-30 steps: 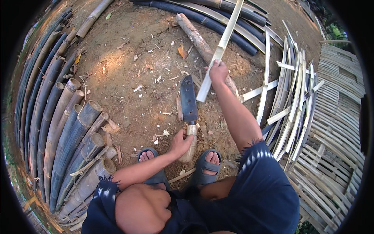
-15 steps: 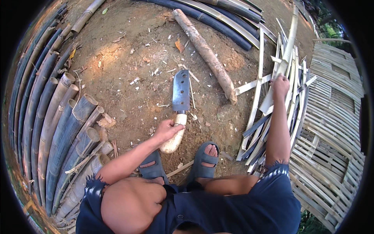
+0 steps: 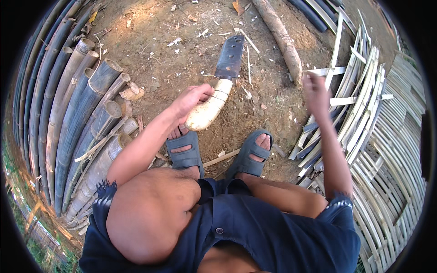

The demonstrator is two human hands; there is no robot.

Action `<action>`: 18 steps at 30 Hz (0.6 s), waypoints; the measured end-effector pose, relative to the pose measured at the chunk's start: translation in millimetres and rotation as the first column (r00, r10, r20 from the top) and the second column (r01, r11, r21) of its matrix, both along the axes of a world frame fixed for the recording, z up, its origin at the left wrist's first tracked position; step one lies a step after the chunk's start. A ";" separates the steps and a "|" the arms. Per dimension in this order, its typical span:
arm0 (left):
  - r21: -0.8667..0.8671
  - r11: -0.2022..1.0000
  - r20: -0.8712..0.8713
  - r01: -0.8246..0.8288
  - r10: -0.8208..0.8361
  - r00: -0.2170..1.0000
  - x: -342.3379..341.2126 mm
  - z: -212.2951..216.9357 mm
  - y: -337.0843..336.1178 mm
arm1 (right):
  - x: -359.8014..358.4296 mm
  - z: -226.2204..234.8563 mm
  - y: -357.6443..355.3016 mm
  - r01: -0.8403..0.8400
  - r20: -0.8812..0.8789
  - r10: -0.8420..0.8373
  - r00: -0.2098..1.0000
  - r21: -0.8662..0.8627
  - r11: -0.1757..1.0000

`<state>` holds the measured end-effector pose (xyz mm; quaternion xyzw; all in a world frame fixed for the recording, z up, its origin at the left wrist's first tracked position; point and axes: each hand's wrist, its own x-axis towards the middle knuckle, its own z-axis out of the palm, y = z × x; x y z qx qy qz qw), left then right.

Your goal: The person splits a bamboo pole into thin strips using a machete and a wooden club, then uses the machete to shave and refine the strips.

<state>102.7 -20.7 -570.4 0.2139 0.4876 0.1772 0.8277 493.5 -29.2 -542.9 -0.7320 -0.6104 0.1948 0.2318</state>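
My left hand (image 3: 195, 98) is closed round the upper side of a fat, pale handle (image 3: 208, 108). The handle belongs to a broad knife with a dark, square-ended blade (image 3: 230, 57) that has several holes in it. The knife points away from me, just above the dirt in front of my feet. My right hand (image 3: 317, 94) is smeared by motion, so its fingers do not show clearly. It is at the left side of a heap of split bamboo strips (image 3: 364, 102), and I see no strip hanging from it.
Whole bamboo poles (image 3: 68, 127) lie stacked along the left. A round log (image 3: 282, 38) rests on the dirt ahead. A slatted bamboo panel (image 3: 396, 150) stretches along the right. My sandalled feet (image 3: 257, 152) are close below the knife. Wood chips litter the ground.
My right hand has come away from the long bamboo strip it gripped and moved left. My left hand keeps hold of the knife. The whole view has shifted toward my lap.
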 end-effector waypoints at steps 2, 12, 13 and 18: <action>-0.028 0.998 -0.025 -0.053 0.052 0.998 7.6 13.9 3.7 | -92.6 0.6 -23.9 -0.298 -0.226 0.296 0.928 0.025 0.954; 0.013 0.941 0.158 -0.337 0.331 0.930 25.1 38.8 14.5 | -195.9 37.5 -39.2 -0.314 -0.544 0.332 0.770 0.130 0.940; -0.010 0.938 0.179 -0.347 0.343 0.922 22.9 36.8 15.2 | -198.6 38.6 -36.8 -0.315 -0.540 0.341 0.770 0.142 0.938; -0.055 0.932 0.212 -0.358 0.362 0.908 21.2 44.6 14.6 | -207.7 50.2 -24.6 -0.342 -0.511 0.363 0.779 0.138 0.929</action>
